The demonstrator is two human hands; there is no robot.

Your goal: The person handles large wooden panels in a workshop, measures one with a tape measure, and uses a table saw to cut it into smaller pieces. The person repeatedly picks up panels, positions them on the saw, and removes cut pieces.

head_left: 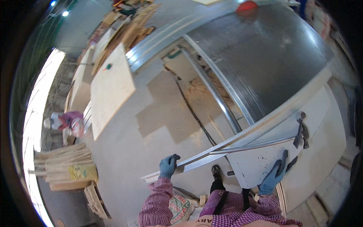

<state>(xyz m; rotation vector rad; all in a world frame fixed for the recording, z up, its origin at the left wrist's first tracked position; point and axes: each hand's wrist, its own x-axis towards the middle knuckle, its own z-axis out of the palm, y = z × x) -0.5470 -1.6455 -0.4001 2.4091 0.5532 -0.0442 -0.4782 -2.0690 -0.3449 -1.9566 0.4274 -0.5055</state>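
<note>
My left hand [169,166], in a blue-grey glove with dark fingertips, is closed around the near left end of a long metal rail [196,163]. My right hand [273,176], gloved alike, lies with fingers stretched and thumb apart at the edge of a white panel [247,166]. Nothing shows in its grasp. Beyond its fingertips sits a dark metal piece shaped like a hammer head [301,133]. A slim metal bar [253,146] runs from that piece leftward, beside the rail.
A large dark metal tabletop [261,53] stands ahead right, with a round metal tube [215,92] left of it. A black cable [189,108] crosses the floor. Left are a pale board [111,90], stacked wood strips [64,164] and a person [68,123]. A printed sack [181,206] lies near my feet.
</note>
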